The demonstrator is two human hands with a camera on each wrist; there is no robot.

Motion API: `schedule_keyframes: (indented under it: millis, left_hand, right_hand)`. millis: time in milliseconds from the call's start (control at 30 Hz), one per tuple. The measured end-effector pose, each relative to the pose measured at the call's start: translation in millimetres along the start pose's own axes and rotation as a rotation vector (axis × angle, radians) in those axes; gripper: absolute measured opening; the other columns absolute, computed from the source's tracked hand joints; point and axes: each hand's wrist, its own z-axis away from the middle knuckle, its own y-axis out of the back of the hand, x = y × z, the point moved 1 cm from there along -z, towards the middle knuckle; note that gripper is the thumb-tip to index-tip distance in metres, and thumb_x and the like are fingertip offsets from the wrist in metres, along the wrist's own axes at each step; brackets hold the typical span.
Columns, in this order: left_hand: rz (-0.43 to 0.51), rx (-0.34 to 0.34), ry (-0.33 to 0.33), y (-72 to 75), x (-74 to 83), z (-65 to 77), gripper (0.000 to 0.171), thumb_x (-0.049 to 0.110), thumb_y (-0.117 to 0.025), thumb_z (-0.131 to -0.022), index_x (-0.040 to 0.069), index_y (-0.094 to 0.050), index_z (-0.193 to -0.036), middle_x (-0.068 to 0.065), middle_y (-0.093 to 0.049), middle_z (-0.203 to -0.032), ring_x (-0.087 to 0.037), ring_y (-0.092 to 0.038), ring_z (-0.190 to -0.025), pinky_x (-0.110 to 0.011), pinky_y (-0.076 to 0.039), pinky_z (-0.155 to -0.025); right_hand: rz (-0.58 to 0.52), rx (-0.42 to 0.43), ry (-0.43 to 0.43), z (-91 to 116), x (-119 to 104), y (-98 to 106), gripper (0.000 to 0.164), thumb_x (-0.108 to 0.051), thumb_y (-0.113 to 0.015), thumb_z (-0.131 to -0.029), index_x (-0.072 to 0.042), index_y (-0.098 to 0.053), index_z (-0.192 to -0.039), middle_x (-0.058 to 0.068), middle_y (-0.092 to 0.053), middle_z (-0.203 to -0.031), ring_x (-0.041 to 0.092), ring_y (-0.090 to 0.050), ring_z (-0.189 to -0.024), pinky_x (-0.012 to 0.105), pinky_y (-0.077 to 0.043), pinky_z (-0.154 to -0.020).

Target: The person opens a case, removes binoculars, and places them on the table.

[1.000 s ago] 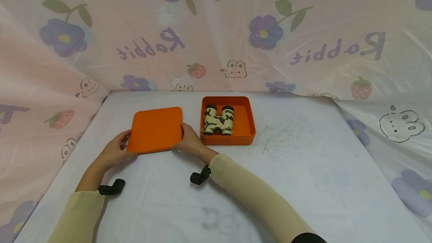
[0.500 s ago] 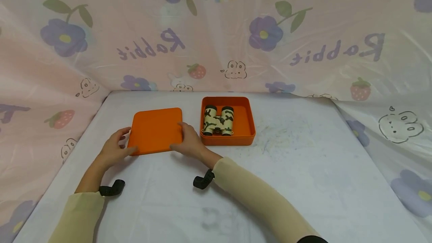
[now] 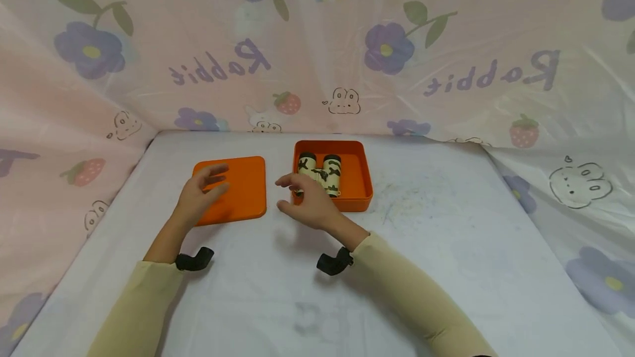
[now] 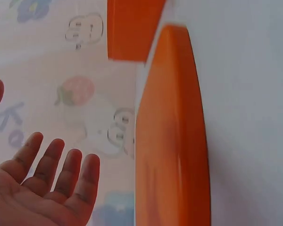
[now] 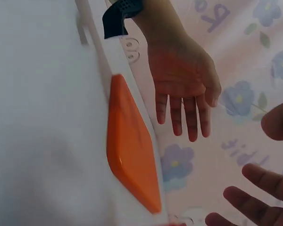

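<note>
A flat orange lid (image 3: 243,186) lies on the white-covered table, left of centre. My left hand (image 3: 198,194) hovers above its left part with the fingers relaxed and holding nothing; in the left wrist view the fingers (image 4: 68,183) are spread beside the lid (image 4: 162,141). My right hand (image 3: 310,203) is raised between the lid and an orange box (image 3: 359,204), its fingers loosely bent around nothing. Inside the box, on the left, lie camouflage-patterned binoculars (image 3: 332,172), their lower left part hidden behind the right hand.
The white tablecloth (image 3: 446,263) bears faint coloured smudges right of the box. A patterned curtain (image 3: 317,43) with flowers and rabbits hangs behind and along the sides. A dark band with a bent piece (image 3: 334,261) sits at the right wrist, and a similar one (image 3: 195,259) at the left.
Both hands have let go of the lid's sides and lifted off. Each has moved to the right, the right one now in front of the box. Lid, box and binoculars stay in place.
</note>
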Motion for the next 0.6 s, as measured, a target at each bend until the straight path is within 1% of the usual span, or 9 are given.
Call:
schedule_keyframes:
  millis: [67,133,233,300,400,467,600]
  left_hand:
    - [0.045,-0.022,-0.011,-8.3,3.5,-5.9,0.053,0.028,-0.057,-0.097,0.007,-0.042,-0.144,-0.014,-0.041,-0.149,-0.035,-0.042,-0.134,-0.024,-0.05,-0.092]
    - [0.075,-0.04,-0.016,-16.7,6.2,-11.5,0.052,0.026,-0.057,-0.097,0.008,-0.042,-0.143,-0.013,-0.041,-0.149,-0.035,-0.042,-0.134,-0.036,-0.05,-0.097]
    - [0.122,-0.07,-0.013,-29.7,9.6,-19.6,0.051,0.022,-0.057,-0.097,0.006,-0.042,-0.143,-0.015,-0.041,-0.149,-0.035,-0.042,-0.134,-0.052,-0.047,-0.1]
    - [0.139,-0.087,-0.008,-38.5,11.5,-25.0,0.05,0.02,-0.057,-0.097,0.005,-0.042,-0.143,-0.015,-0.041,-0.149,-0.035,-0.042,-0.134,-0.054,-0.045,-0.102]
    - [0.159,-0.106,-0.011,-52.6,13.8,-33.4,0.05,0.018,-0.057,-0.096,0.006,-0.042,-0.143,-0.014,-0.041,-0.149,-0.035,-0.044,-0.133,-0.053,-0.044,-0.103]
    - [0.161,-0.113,-0.014,-62.1,15.2,-38.8,0.05,0.018,-0.058,-0.096,0.007,-0.043,-0.142,-0.013,-0.041,-0.149,-0.035,-0.044,-0.133,-0.053,-0.044,-0.104]
    - [0.193,-0.127,0.008,-79.8,17.8,-47.4,0.05,0.017,-0.059,-0.094,0.01,-0.045,-0.142,-0.013,-0.041,-0.15,-0.034,-0.045,-0.132,-0.055,-0.047,-0.1]
  right_hand:
    - [0.006,0.016,0.001,3.8,4.6,11.5,0.038,-0.024,-0.065,-0.085,-0.013,-0.061,-0.122,0.002,-0.061,-0.124,0.026,-0.056,-0.115,0.046,-0.049,-0.098]
    - [0.007,0.029,-0.004,7.2,9.3,22.7,0.039,-0.024,-0.066,-0.085,-0.011,-0.061,-0.122,0.005,-0.061,-0.124,0.03,-0.056,-0.116,0.049,-0.049,-0.098]
    - [0.021,0.051,-0.008,10.3,14.0,39.5,0.04,-0.023,-0.066,-0.084,-0.011,-0.062,-0.121,0.01,-0.06,-0.124,0.034,-0.056,-0.116,0.053,-0.049,-0.095]
    - [0.035,0.063,-0.023,11.6,16.6,49.8,0.039,-0.023,-0.066,-0.084,-0.013,-0.061,-0.121,0.01,-0.06,-0.124,0.035,-0.056,-0.115,0.053,-0.049,-0.093]
    - [0.083,0.083,-0.028,11.1,20.5,62.7,0.038,-0.022,-0.066,-0.083,-0.015,-0.062,-0.12,0.008,-0.061,-0.123,0.035,-0.055,-0.112,0.053,-0.048,-0.094]
    - [0.132,0.09,-0.01,9.9,23.3,69.5,0.037,-0.022,-0.067,-0.083,-0.015,-0.062,-0.119,0.006,-0.061,-0.121,0.034,-0.056,-0.11,0.052,-0.048,-0.093]
    - [0.249,0.092,0.032,5.9,29.1,79.1,0.039,-0.026,-0.068,-0.083,-0.014,-0.063,-0.12,0.006,-0.06,-0.12,0.031,-0.055,-0.109,0.05,-0.048,-0.093]
